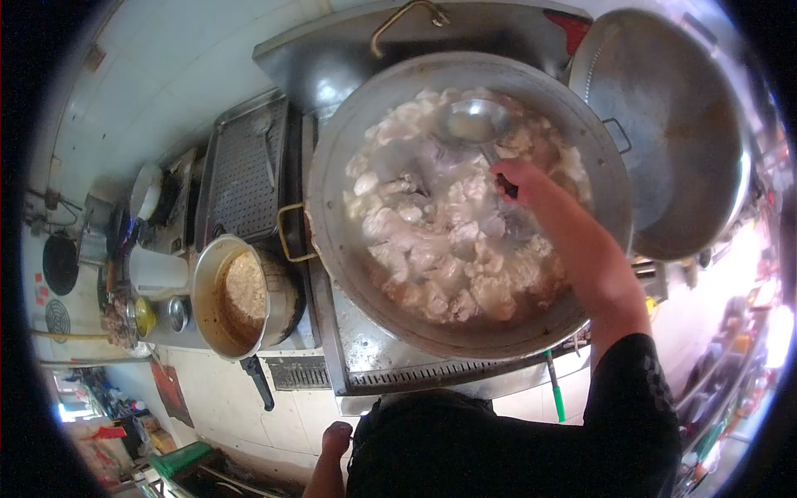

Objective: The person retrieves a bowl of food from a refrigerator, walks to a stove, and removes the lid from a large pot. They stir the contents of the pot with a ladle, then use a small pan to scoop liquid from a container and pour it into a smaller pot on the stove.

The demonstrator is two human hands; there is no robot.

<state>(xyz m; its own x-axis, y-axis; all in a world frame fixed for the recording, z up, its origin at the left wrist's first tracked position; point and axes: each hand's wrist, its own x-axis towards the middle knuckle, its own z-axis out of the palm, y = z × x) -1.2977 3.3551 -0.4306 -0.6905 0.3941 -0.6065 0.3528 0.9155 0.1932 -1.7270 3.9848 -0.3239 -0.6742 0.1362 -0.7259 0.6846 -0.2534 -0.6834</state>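
Note:
My right hand [521, 179] is closed around the dark handle of a metal ladle [475, 121], over the far half of a very wide metal pot [332, 274]. The ladle's round bowl lies at the surface, toward the pot's back wall. Pale pieces of meat [452, 270] in cloudy liquid fill much of the pot, and haze blurs parts of them. Low beside my body, away from the pot, my left hand [336, 438] hangs with its fingers curled. Whether anything is inside that fist is hidden.
A large metal lid or pan [672, 158] leans at the right. Left of the big pot stand a smaller pot [222, 319] holding a pale, lumpy food and a perforated tray [241, 178]. A brass-coloured tap [398, 21] rises behind. A green-handled tool [556, 390] hangs below the stove edge.

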